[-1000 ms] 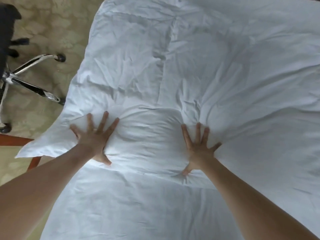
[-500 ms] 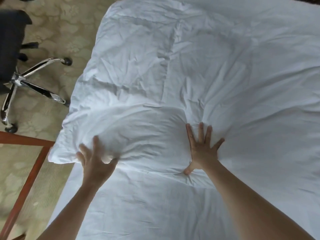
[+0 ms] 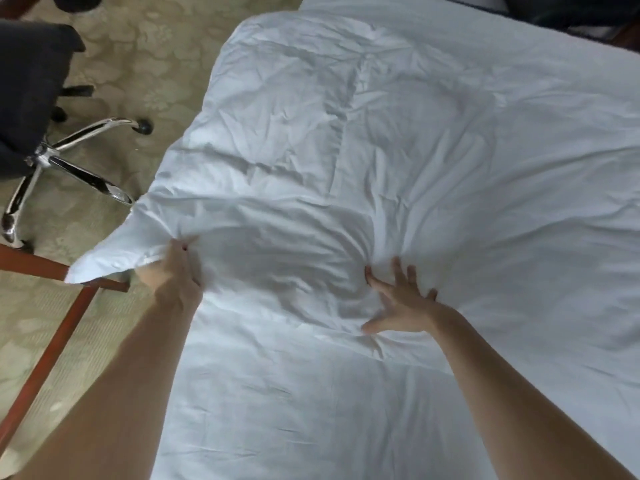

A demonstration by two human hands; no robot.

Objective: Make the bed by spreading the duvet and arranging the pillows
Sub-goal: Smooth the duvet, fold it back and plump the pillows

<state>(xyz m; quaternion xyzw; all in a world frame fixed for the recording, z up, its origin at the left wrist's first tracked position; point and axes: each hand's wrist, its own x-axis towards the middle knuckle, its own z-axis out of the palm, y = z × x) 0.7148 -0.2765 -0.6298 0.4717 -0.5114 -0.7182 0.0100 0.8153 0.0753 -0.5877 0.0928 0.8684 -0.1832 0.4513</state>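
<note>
A white, creased duvet [image 3: 433, 140] covers the bed and hangs over its left side. Its near edge is folded into a puffy roll across the middle. My left hand [image 3: 175, 271] is shut on the duvet near its loose left corner [image 3: 104, 258], which sticks out past the bed over the floor. My right hand [image 3: 401, 303] lies flat, fingers spread, pressing on the fold. The bare white sheet [image 3: 294, 410] shows below the fold, between my arms. No pillows are in view.
A black office chair [image 3: 31, 91] with a chrome wheeled base [image 3: 72, 161] stands on the patterned carpet to the left of the bed. A reddish wooden frame [image 3: 45, 341] sits at the near left. Dark objects lie beyond the bed's far right corner [image 3: 568, 12].
My left hand went from pressing flat on the fold to gripping the duvet by its left corner, and it has pulled that corner outward to the left. My right hand stayed pressed on the fold.
</note>
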